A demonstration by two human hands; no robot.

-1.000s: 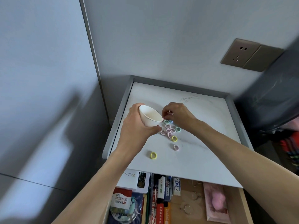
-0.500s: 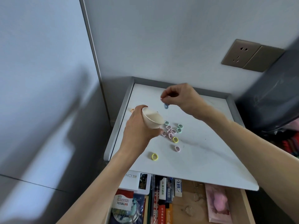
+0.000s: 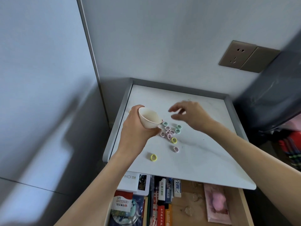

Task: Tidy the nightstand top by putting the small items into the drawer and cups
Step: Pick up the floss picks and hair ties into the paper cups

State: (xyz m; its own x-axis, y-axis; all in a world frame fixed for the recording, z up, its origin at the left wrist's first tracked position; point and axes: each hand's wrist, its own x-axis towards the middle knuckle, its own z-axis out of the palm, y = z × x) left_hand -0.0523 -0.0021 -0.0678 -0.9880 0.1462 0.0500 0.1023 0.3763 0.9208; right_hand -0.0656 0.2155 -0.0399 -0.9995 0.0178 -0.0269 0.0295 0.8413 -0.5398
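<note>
My left hand grips a small white cup, tilted with its mouth toward the right, just above the white nightstand top. Right of the cup my right hand hovers with spread, relaxed fingers and is motion-blurred; nothing shows between them. Below it lies a cluster of several small hair ties in pink and mint, with a yellow tie, a pink tie and another yellow tie lying nearer me.
The open drawer below the top holds booklets, pens, an eraser and a pink packet. A grey rim borders the top at back and sides. A wall socket sits at upper right; a dark bag stands right.
My right hand lifted a blue tie from the cluster, carried it above the cup, and now hangs open lower and to the right, the tie no longer seen. The cup tilted slightly.
</note>
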